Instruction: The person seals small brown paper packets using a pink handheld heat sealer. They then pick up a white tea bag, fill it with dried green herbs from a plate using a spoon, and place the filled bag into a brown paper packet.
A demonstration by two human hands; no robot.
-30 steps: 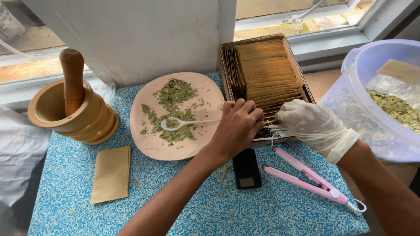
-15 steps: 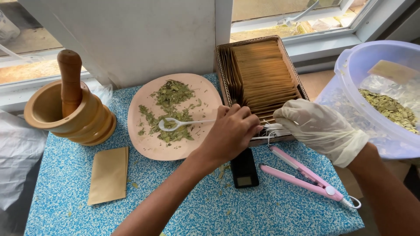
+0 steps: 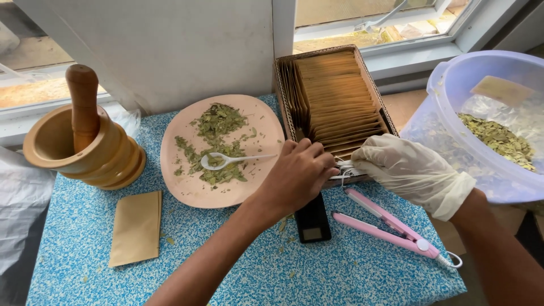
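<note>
Both hands are brought together at the near end of the cardboard box (image 3: 286,85). The bare left hand (image 3: 297,175) is curled over a small white bundle (image 3: 347,169), fingers closed on it, and the gloved right hand (image 3: 405,170) is pinched on the same bundle from the right, so it looks like it's being steadied from both sides. What exactly the bundle is can't be told, maybe strings or tags.

The box is packed with upright brown paper sachets (image 3: 334,96), filed in rows so one can be pulled from the near end. Left of it, crushed green leaves (image 3: 218,122) are spread on a peach plate (image 3: 266,122), with a white spoon (image 3: 226,161) laid on them. A wooden pestle (image 3: 83,105) is stood in a wooden mortar (image 3: 102,156) far left, one loose sachet (image 3: 136,226) lies near it, and more leaves (image 3: 498,139) sit in the clear tub (image 3: 453,79) at right. A black scale (image 3: 311,224) and pink sealer (image 3: 391,226) are parked near the hands
</note>
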